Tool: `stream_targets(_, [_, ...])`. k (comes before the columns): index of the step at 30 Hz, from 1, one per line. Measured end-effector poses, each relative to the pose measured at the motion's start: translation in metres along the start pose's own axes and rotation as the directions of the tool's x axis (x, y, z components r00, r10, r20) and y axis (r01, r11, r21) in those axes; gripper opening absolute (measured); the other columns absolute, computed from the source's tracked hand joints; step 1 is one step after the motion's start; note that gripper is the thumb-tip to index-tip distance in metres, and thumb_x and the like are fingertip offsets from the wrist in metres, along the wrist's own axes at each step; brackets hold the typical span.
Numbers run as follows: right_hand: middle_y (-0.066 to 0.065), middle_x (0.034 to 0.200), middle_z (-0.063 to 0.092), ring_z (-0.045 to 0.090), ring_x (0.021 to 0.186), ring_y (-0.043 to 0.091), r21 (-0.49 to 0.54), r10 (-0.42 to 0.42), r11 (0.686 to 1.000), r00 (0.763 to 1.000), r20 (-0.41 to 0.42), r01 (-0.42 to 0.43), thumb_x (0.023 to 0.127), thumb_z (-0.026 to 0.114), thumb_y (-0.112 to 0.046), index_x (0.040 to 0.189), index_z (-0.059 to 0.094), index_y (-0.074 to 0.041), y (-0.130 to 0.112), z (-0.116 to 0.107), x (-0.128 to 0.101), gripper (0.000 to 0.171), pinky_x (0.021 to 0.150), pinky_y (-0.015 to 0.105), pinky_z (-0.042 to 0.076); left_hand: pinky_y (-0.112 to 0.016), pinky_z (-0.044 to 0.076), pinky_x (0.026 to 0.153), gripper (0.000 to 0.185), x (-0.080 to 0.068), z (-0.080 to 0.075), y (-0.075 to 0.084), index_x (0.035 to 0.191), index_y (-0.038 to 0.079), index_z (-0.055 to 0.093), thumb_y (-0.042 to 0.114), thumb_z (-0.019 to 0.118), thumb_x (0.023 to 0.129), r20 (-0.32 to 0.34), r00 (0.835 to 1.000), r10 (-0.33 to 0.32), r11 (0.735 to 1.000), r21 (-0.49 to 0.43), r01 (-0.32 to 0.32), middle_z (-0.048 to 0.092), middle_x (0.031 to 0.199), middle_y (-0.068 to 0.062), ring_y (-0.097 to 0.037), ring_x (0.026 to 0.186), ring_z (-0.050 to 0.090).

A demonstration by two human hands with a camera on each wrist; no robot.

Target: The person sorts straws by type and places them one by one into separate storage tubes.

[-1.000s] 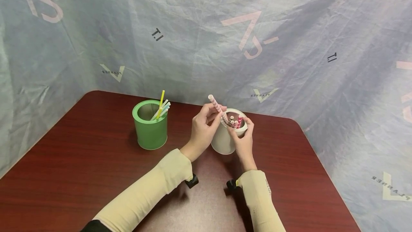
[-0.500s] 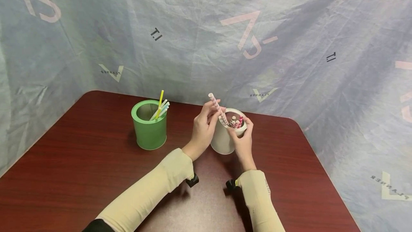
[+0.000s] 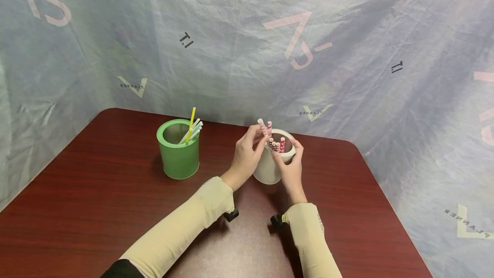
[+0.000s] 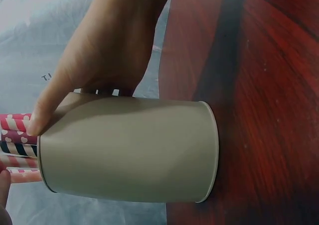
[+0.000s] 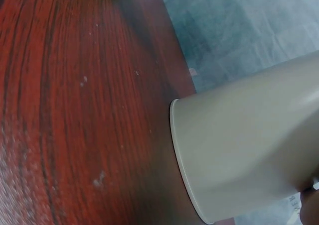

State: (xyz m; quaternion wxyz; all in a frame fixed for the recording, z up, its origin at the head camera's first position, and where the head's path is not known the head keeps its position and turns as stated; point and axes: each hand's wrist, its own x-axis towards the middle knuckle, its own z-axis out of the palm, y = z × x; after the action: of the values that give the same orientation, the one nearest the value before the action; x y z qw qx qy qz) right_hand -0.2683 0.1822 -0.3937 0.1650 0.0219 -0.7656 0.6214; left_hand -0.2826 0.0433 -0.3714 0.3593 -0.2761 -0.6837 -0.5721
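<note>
A cream-coloured can [image 3: 266, 168] stands on the table, with several patterned paper straws inside, among them a red one [image 3: 282, 144] and a black-striped one [image 4: 19, 149]. My right hand [image 3: 292, 170] grips the can's rim from the right, thumb at the near side and fingers over the far edge. At the left of the rim, my left hand [image 3: 247, 153] pinches a pink-and-white striped paper straw [image 3: 262, 127] between thumb and fingers. A darker pink straw [image 3: 269, 127] rises right beside it. The straws' lower ends are hidden inside the can.
To the left, a green can [image 3: 179, 158] holds several straws, including a tall yellow one [image 3: 192, 119] and pale blue and white ones. The dark red wooden table [image 3: 96, 192] ends at a grey printed cloth [image 3: 231, 55] behind and at the sides.
The pink-striped straw has dropped lower and shifted right with my left hand. A darker pink straw now shows beside it, and the other straws have shifted left in the can.
</note>
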Motion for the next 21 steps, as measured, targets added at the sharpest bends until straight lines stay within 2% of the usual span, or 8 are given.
stream_targets(5, [0.018, 0.141, 0.043, 0.049, 0.114, 0.022, 0.011, 0.0, 1.0, 1.0, 0.006, 0.0, 0.086, 0.068, -0.012, 0.141, 0.03, -0.005, 0.0007, -0.0002, 0.0005, 0.067, 0.084, 0.017, 0.042, -0.024, 0.054, 0.089, 0.02, 0.0003, 0.0014, -0.0026, 0.11, -0.008, 0.055, 0.002, 0.06, 0.093, 0.001, 1.0, -0.025, 1.0, 0.006, 0.025, 0.067, 0.107, -0.021, -0.029, 0.099, 0.069])
stream_targets(11, [0.018, 0.138, 0.044, 0.049, 0.11, 0.021, 0.027, -0.01, 1.0, 1.0, 0.005, 0.009, 0.086, 0.069, -0.011, 0.141, 0.03, -0.003, 0.0018, 0.0007, 0.001, 0.067, 0.082, 0.017, 0.043, -0.022, 0.053, 0.089, 0.02, 0.001, 0.0027, -0.0029, 0.112, -0.005, 0.056, 0.004, 0.059, 0.094, 0.007, 0.998, -0.055, 0.998, 0.024, 0.054, 0.068, 0.11, -0.02, -0.027, 0.101, 0.069])
stream_targets(21, [0.016, 0.138, 0.044, 0.05, 0.11, 0.018, 0.021, 0.004, 1.0, 1.0, 0.011, -0.005, 0.087, 0.068, -0.012, 0.14, 0.029, -0.006, 0.003, 0.0002, 0.0014, 0.067, 0.083, 0.018, 0.043, -0.021, 0.053, 0.09, 0.018, -0.0007, 0.004, -0.0048, 0.11, -0.004, 0.056, 0.004, 0.06, 0.094, 0.009, 0.998, -0.065, 0.997, 0.032, 0.065, 0.068, 0.105, -0.018, -0.027, 0.101, 0.069])
